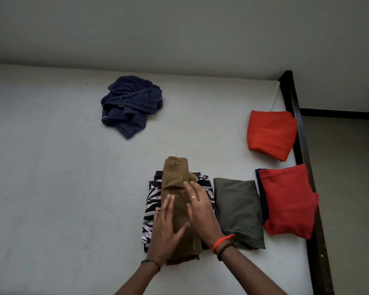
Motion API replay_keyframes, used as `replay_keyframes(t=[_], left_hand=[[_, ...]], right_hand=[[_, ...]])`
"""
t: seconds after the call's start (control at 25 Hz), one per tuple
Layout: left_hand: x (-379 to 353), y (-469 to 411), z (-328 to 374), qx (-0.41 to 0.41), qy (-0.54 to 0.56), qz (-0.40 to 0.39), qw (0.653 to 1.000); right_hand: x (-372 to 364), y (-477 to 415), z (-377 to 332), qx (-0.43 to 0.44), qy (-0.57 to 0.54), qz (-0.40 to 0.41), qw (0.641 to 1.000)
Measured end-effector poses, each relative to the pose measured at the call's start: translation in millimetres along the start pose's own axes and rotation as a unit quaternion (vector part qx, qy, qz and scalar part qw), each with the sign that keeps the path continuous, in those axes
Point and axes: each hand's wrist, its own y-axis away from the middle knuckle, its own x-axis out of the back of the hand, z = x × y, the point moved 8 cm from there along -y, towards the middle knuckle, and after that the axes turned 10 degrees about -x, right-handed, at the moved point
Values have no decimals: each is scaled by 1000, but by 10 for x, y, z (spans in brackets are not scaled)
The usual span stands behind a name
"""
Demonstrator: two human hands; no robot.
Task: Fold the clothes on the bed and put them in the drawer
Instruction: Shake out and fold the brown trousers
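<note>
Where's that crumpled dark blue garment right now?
In the head view the dark blue garment lies alone on the mattress, beyond and left of the folded brown garment.

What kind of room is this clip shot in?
Most likely a bedroom: a bare white mattress in a dark bed frame against a plain wall, with a folded red garment and a crumpled navy garment lying on it.

Dim, flat light (edges bowed); hands perhaps slightly blurred.
</note>
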Motion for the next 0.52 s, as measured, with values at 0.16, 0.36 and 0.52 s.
replay_keyframes(t=[0.16,0.36,0.52], left_hand=[[-361,261,-114,-77,-173,-170,967],[-505,229,-126,-39,-210,-200,956],[-617,203,-144,-17,-203,-222,954]], right_hand=[[-192,-245,-218,102,160,-124,974],[-346,-535,52,56,263,-230,935],[-503,-632,175,44,282,-243,927]])
